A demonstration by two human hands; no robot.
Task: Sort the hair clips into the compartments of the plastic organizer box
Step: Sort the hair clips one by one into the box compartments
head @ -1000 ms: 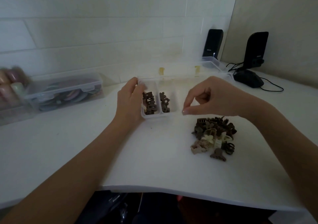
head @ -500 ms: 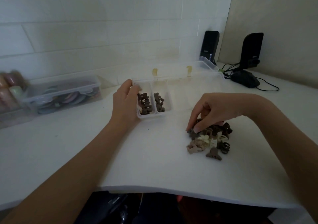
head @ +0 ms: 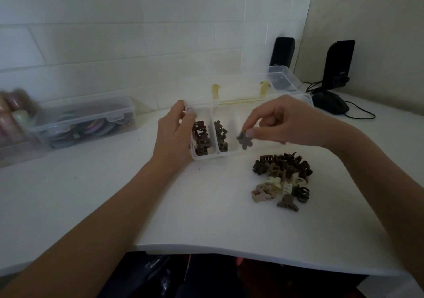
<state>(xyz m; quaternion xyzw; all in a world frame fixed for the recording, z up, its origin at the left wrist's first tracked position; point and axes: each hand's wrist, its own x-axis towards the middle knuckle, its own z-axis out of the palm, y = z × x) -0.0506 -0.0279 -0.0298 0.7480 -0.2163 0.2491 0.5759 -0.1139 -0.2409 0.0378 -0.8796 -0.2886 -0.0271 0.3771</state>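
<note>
No legible text, label, brand, number or sign is found in this view. The left speaker [head: 282,52] bears a small pale mark low on its front face, and the right speaker [head: 338,63] bears a similar small mark near its lower front; both are too small and blurred to read. The organizer box [head: 231,154] and the storage box [head: 85,123] at the left show no readable markings.

Blurred pastel objects [head: 13,112] cut off at left edge
</note>
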